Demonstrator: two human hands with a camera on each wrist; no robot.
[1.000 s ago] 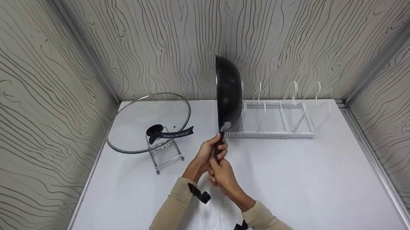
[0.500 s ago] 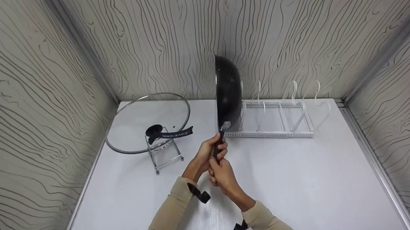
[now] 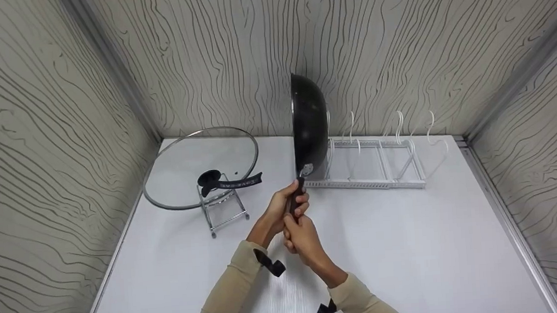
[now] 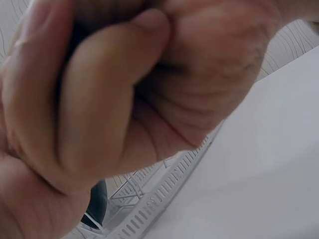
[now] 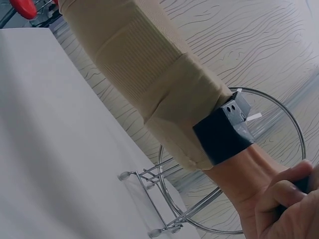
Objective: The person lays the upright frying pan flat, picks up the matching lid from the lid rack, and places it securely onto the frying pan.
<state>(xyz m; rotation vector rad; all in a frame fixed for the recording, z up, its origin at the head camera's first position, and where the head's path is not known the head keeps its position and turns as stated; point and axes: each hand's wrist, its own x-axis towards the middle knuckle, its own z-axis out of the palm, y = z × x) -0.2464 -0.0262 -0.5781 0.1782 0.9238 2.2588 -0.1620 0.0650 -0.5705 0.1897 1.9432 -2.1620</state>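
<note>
A black wok (image 3: pixel 311 125) stands on its side at the left end of a white wire rack (image 3: pixel 362 185), its open face turned left. Both hands grip its dark handle (image 3: pixel 301 182). My left hand (image 3: pixel 276 209) wraps the part nearer the pan, fingers curled round it. Just below, my right hand (image 3: pixel 304 237) holds the handle's lower end, thumb laid along it. The curled fingers (image 4: pixel 94 99) fill much of the left wrist view and hide most of the handle. In the right wrist view, the left hand (image 5: pixel 284 204) is partly cut off at the edge.
To the left, a glass lid (image 3: pixel 257 153) with a black handle (image 3: pixel 236 183) leans upright in a small chrome stand (image 3: pixel 229 222). The rack's white upright hooks (image 3: pixel 400 125) rise near the back wall. Patterned walls (image 3: pixel 224 58) enclose the white table (image 3: pixel 409 245) at the back and sides.
</note>
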